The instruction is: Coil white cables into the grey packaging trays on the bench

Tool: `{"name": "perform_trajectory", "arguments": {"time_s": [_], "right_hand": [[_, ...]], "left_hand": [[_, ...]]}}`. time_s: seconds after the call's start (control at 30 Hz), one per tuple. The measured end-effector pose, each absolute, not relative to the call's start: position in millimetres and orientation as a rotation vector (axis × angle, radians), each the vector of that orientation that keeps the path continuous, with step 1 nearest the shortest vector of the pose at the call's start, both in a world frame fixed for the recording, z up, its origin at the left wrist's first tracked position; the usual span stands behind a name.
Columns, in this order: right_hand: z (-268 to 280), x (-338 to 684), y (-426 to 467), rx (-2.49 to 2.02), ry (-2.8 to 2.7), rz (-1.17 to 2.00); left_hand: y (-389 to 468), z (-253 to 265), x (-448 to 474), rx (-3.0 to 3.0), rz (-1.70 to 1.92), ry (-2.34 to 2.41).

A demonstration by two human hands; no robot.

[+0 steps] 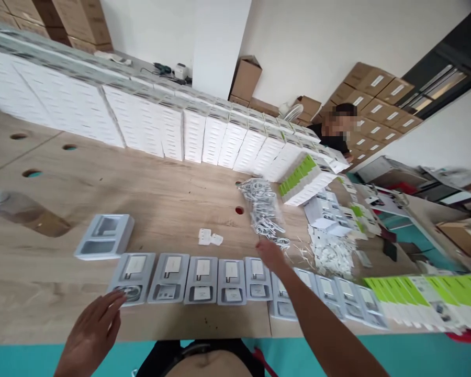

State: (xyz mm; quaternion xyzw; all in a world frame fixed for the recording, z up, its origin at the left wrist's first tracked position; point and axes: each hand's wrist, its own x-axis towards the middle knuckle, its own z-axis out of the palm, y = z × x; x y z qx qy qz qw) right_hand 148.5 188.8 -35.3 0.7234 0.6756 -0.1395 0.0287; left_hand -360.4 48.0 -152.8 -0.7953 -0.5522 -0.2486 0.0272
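Note:
My left hand (pixel 96 325) is at the near edge, its fingers stretched out. Its fingertips are at a coiled cable (pixel 133 292) in the lower compartment of a white tray (pixel 115 269); whether they touch the coil I cannot tell. A white adapter block (pixel 136 265) sits in that tray's upper compartment. My right hand (pixel 271 254) reaches over the tray row, beside a clear bag of bundled cables (pixel 262 204) with loose coils at its near end. The back of the hand hides most of its fingers. Several neighbouring trays (pixel 150 283) hold white blocks and small cards.
A tray without a block (pixel 104 256) and a lying bottle (pixel 27 213) are at the left. Small white pieces (pixel 205 236) lie mid-table. Stacked white boxes (pixel 194 133) form a wall behind. Green-and-white boxes (pixel 427 298) stand right. Another person (pixel 333 133) is at the back.

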Motion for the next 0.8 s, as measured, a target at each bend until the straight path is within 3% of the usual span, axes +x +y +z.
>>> {"name": "perform_trajectory", "arguments": {"time_s": [0.13, 0.33, 0.6, 0.67, 0.8], "right_hand": [[-55.3, 265.8, 199.5, 2.351, 1.919, -0.277], [-93.6, 331.9, 217.0, 2.246, 2.091, -0.269], [-61.1, 356.1, 201.2, 2.483, 2.191, -0.320], [-48.1, 324.6, 184.8, 2.641, 2.219, -0.666], [-27.9, 209.8, 143.7, 2.519, 1.990, -2.173]], "left_hand": [[25.2, -119.9, -290.1, -2.374, -0.829, -1.950], [-1.5, -87.5, -175.3, -2.503, -0.938, -2.162], [17.0, -46.4, -101.8, -2.604, -1.239, -2.509], [37.0, -35.7, -84.1, -2.718, -1.376, -2.709], [76.5, -13.3, -60.1, -3.154, -1.735, -2.751]]}}
